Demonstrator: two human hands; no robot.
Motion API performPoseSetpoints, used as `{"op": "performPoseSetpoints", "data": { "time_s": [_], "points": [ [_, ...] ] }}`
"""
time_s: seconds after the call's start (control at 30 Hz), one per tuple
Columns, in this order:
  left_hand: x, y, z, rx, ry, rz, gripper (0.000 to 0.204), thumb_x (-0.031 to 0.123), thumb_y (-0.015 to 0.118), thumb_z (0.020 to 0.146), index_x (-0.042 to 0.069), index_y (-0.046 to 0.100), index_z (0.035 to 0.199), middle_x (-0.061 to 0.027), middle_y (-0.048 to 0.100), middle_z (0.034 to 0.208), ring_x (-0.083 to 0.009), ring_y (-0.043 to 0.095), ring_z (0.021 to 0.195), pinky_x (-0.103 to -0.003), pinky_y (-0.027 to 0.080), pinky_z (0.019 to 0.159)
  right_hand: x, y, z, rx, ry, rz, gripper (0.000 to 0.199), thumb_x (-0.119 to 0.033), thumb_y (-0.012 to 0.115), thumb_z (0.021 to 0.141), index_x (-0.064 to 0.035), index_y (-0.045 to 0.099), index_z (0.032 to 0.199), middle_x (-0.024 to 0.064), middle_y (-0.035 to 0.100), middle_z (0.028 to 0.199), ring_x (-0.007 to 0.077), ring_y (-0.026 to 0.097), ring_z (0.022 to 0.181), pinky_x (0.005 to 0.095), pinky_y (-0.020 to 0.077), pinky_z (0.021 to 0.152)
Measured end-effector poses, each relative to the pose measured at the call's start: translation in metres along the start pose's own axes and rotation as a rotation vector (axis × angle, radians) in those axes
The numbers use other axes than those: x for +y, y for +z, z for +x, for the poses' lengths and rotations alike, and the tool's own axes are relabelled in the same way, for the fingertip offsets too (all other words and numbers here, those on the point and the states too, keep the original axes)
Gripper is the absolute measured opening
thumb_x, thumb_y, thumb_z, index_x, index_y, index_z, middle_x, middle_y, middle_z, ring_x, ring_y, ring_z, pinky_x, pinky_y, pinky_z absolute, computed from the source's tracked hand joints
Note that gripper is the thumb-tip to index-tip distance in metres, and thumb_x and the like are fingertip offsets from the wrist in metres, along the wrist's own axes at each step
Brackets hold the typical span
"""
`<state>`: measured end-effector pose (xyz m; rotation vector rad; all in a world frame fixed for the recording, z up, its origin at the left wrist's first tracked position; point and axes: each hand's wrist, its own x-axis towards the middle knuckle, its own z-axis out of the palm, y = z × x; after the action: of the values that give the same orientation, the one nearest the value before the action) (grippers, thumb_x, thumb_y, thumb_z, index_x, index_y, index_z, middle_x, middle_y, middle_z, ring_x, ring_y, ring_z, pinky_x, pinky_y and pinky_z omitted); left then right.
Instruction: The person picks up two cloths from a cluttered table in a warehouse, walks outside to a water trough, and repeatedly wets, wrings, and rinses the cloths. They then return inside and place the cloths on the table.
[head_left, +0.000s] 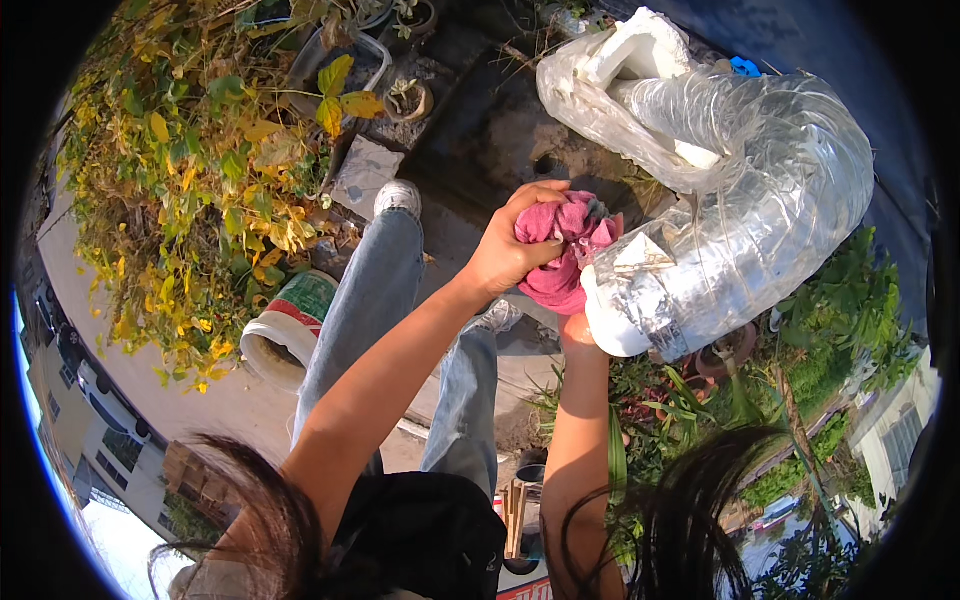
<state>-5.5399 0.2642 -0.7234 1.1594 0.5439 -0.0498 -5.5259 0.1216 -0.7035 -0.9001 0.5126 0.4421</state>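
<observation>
A wet-looking pink cloth (560, 245) is bunched up in front of me, with a small dark patch near its top. My left hand (510, 240) is closed round its left side, the thumb pressed into the folds. From below, my right hand (577, 328) grips the same bundle; most of its fingers are hidden behind the cloth and the white end of a duct. That flexible silver duct (790, 160), wrapped in clear plastic, curves close beside the cloth on the right.
A dark wet basin (490, 130) lies beyond my hands. Yellowing leafy plants (210, 150) crowd the left, above a tipped white, green and red bucket (285, 330). Potted greenery (690, 400) grows at right. My shoe (398, 198) stands by a stone block (366, 170).
</observation>
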Motion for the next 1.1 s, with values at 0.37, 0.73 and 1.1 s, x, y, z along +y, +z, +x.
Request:
{"op": "performPoseSetpoints", "data": {
  "time_s": [0.37,0.73,1.1],
  "points": [
    [0.025,0.024,-0.002,-0.183,0.483,0.438,0.030,0.011,0.076,0.062,0.008,0.074,0.092,-0.0074,0.072,0.101,-0.0300,0.067,0.104,-0.045,0.048,0.098,0.002,-0.018,0.006,-0.026,-0.018,-0.168,0.052,-0.038,0.055,0.101,-0.0046,0.047,0.140,0.0117,0.054,0.138,0.0268,0.051,0.130,0.0435,0.0421,0.111],
    [0.023,0.029,-0.006,-0.178,0.369,0.356,0.030,0.007,0.075,0.060,0.011,0.072,0.089,-0.0025,0.069,0.098,-0.0294,0.061,0.105,-0.042,0.042,0.095,-0.011,-0.036,0.016,-0.107,0.081,-0.014,0.051,-0.028,0.057,0.101,-0.0032,0.043,0.144,0.0126,0.050,0.143,0.0257,0.049,0.133,0.0427,0.0412,0.111],
    [0.011,0.045,-0.088,-0.214,-0.518,-0.760,0.073,-0.002,0.063,0.081,0.007,0.039,0.149,-0.0089,0.058,0.136,-0.0226,0.060,0.121,-0.040,0.047,0.108,-0.075,-0.038,-0.119,-0.315,-0.518,-0.973,0.101,-0.049,0.080,0.081,-0.0016,0.030,0.155,0.0269,0.016,0.165,0.0413,0.018,0.153,0.0527,0.0175,0.122]
  ]
}}
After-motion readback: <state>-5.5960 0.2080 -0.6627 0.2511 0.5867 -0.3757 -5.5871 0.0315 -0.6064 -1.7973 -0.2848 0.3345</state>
